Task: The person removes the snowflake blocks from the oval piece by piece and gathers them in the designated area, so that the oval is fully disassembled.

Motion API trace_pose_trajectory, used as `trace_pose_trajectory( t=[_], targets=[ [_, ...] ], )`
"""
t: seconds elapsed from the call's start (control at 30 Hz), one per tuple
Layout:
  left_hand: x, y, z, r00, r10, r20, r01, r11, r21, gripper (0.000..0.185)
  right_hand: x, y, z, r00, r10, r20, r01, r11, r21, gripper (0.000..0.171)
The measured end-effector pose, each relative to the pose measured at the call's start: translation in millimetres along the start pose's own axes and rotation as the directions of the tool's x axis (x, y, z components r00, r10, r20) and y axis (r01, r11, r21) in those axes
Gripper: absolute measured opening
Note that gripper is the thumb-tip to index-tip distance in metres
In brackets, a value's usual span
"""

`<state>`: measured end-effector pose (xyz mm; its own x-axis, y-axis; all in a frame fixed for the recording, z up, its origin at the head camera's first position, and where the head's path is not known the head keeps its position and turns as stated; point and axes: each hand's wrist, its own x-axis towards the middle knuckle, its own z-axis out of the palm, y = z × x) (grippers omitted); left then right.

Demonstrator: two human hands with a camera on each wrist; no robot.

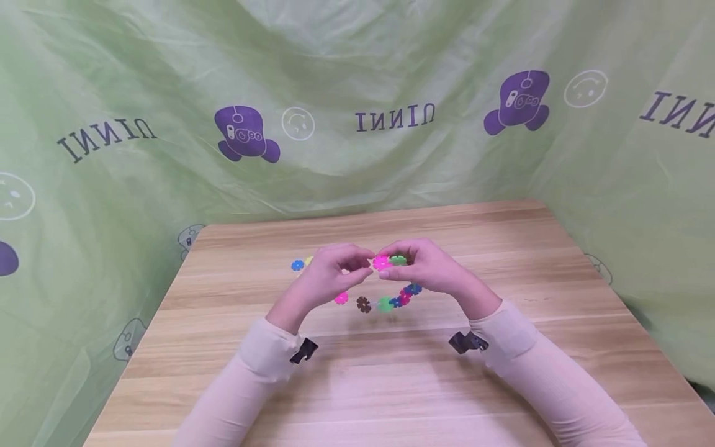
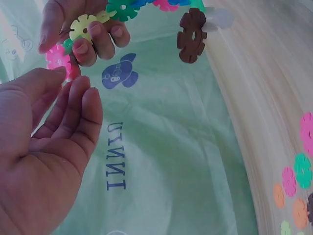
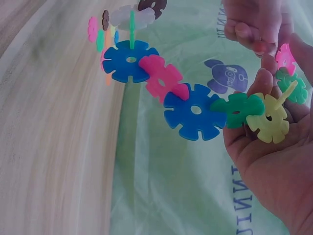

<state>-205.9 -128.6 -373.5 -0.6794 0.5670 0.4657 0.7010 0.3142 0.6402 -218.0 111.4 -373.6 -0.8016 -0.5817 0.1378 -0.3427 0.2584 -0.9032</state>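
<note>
Notched plastic snowflake discs are joined into a curved chain: pink (image 1: 382,262), green (image 3: 292,85), yellow (image 3: 268,118), deeper green (image 3: 238,110), blue (image 3: 195,110), pink, blue, then others. A brown disc (image 2: 191,35) sits at the far end, beside a clear one (image 2: 220,18). My right hand (image 1: 427,267) grips the chain near the yellow and green discs, its fingers curled under them. With thumb and fingertips, my left hand (image 2: 46,127) pinches the edge of the end pink disc. The chain hangs in an arc above the table. Part of the left forefinger is hidden behind the thumb.
Loose discs lie on the wooden table (image 1: 391,385), among them blue (image 1: 297,265) and pink (image 1: 341,298), partly behind my left hand. The left wrist view shows several more, including a green one (image 2: 303,170). A green printed curtain (image 1: 346,167) surrounds the table's far side.
</note>
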Motion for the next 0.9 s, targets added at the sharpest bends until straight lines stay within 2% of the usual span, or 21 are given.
trace_pose_trajectory(
  t=[0.2,0.37,0.63,0.9],
  targets=[
    [0.4,1.4,3.9,1.000,-0.019,0.022,0.021,0.994,-0.110,0.022,0.7,1.8,1.0,1.000,-0.015,0.023,0.015,1.000,0.019,0.033],
    [1.2,2.8,6.0,0.997,-0.076,0.017,0.078,0.976,-0.204,0.018,0.5,0.7,1.0,0.999,-0.022,0.030,0.022,1.000,0.014,0.033],
    [-1.5,0.2,3.5,0.989,-0.147,-0.010,0.139,0.955,-0.261,0.017,0.0,0.2,0.7,0.999,-0.035,0.027,0.034,0.999,0.022,0.037],
    [-6.5,-4.1,-1.6,0.982,-0.186,-0.038,0.163,0.928,-0.334,0.016,-1.6,1.7,-1.1,0.998,-0.056,-0.004,0.057,0.998,0.032,0.023]
  ],
)
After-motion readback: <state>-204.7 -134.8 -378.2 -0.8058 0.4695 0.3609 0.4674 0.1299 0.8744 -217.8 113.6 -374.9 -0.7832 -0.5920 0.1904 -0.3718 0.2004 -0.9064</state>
